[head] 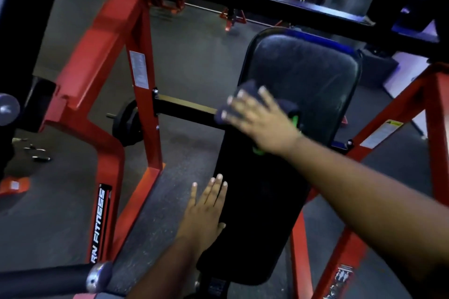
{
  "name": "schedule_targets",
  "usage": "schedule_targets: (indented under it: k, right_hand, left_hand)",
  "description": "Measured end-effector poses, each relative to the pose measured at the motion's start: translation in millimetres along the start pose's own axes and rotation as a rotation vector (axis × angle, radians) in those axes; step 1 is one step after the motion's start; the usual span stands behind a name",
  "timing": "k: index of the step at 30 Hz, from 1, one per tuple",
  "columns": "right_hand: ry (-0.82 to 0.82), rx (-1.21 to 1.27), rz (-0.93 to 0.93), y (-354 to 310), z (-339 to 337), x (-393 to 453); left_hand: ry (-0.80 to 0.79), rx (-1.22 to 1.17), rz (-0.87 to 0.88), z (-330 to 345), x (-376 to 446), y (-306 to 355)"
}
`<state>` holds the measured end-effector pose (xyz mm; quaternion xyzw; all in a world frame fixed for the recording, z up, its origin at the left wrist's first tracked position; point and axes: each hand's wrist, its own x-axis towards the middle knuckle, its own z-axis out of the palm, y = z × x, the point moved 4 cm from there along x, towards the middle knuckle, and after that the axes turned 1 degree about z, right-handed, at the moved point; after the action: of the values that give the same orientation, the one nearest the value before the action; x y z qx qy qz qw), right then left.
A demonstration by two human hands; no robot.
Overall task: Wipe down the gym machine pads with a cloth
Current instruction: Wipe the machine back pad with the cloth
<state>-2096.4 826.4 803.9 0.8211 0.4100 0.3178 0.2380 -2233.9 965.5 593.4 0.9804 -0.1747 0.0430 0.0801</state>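
The head view looks down on a red steel gym machine frame [136,60] standing on a dark grey rubber floor [194,60]. Between its uprights sit two black padded vinyl cushions: a long seat pad [257,226] reaching toward the camera, and beyond it a rounded back pad [313,75] tilted up at its far end.

The right hand [261,120] lies palm down where the two pads meet, at the left edge of the back pad. Its fingers are spread flat, pressing a dark navy cloth [247,86] against the padding; the grip is a flat press, with the cloth bunching out past the fingertips and beside the thumb. A small bright green piece [294,120] shows just by this hand, and more green near the wrist; what it belongs to cannot be told.

The left hand [206,211] rests open on the left edge of the seat pad, nearer the camera, fingers straight and together, grasping nothing.

A black weight plate [127,122] hangs on a horizontal bar on the frame's left side. On the red leg below, white letters on a black label [100,223] read "FITNESS". A black handle with a chrome end cap [98,277] crosses the lower left corner. More red equipment stands blurred in the background.
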Motion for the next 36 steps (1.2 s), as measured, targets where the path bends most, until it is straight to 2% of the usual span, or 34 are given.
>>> schedule_targets:
  k: [2, 3, 4, 7, 10, 12, 13, 14, 15, 17, 18, 19, 23, 26, 28, 29, 31, 33, 34, 36]
  right_hand:
    - [0.05, 0.063, 0.394, 59.0, -16.5, 31.3]
    - [0.05, 0.11, 0.508, 67.8, -19.9, 36.2]
    - [0.051, 0.138, 0.537, 61.1, -19.8, 33.8]
    - [0.049, 0.168, 0.361, -2.2, -0.3, 2.3]
    - [-0.072, 0.182, 0.134, -61.4, 22.2, -44.2]
    - [-0.124, 0.15, -0.086, -68.0, 25.0, -60.0]
    - [-0.097, 0.11, -0.159, -59.9, 23.5, -60.8]
    - [-0.063, 0.086, -0.145, -43.8, 19.9, -55.4]
    - [-0.022, 0.091, -0.028, -27.1, 16.9, -49.8]
    - [0.042, 0.157, 0.342, -5.9, 7.5, -42.4]
    - [0.071, 0.184, 0.44, -13.1, 9.3, -45.4]
    - [0.087, 0.199, 0.464, -27.9, 14.6, -50.6]
    - [0.035, 0.245, 0.309, -112.4, 50.4, -94.4]
    - [-0.116, 0.251, 0.029, -166.6, 64.4, -138.9]
    - [-0.202, 0.221, -0.182, -173.9, 61.9, -162.5]
    - [-0.196, 0.196, -0.229, -158.2, 58.4, -164.0]
    - [-0.126, 0.158, -0.132, -102.7, 41.7, -149.5]
    - [-0.049, 0.084, 0.13, -39.0, 24.7, -133.6]
    - [-0.012, 0.063, 0.252, -20.4, 18.8, -132.3]
    - [0.027, 0.109, 0.419, -24.2, 19.7, -148.2]
  left_hand:
    - [-0.016, -0.02, -0.03, 3.9, -0.4, 2.5]
    - [-0.014, -0.04, -0.033, 5.2, -0.4, 4.8]
    - [-0.011, -0.05, -0.032, 7.1, -1.2, 7.0]
    - [0.023, -0.075, -0.031, 12.9, 1.4, 5.4]
    - [0.01, -0.068, -0.009, 8.7, 5.1, 4.8]
    - [0.029, -0.071, -0.016, 11.3, 1.3, 1.8]
    - [0.042, -0.072, -0.022, 14.3, -1.4, 1.1]
    - [0.052, -0.075, -0.022, 15.7, -1.4, 0.7]
    - [0.061, -0.075, -0.018, 20.1, -2.9, 0.7]
    - [0.1, -0.066, -0.015, 24.9, -6.1, 1.2]
    - [0.11, -0.065, -0.021, 30.3, -9.0, 2.4]
    - [0.112, -0.064, -0.022, 34.5, -10.1, 3.4]
    - [0.087, -0.028, -0.019, 68.5, -25.0, 4.8]
    - [0.036, -0.01, 0.02, 87.1, -41.2, 7.5]
    - [0.026, 0.021, 0.083, 88.4, -49.8, 11.5]
    - [0.026, 0.037, 0.119, 86.5, -51.0, 14.2]
    - [0.045, 0.042, 0.129, 73.3, -43.5, 19.1]
    - [0.077, 0.027, 0.084, 58.0, -27.5, 23.3]
    - [0.087, 0.017, 0.075, 52.3, -21.2, 25.8]
    - [0.095, 0.007, 0.079, 49.1, -13.0, 31.2]
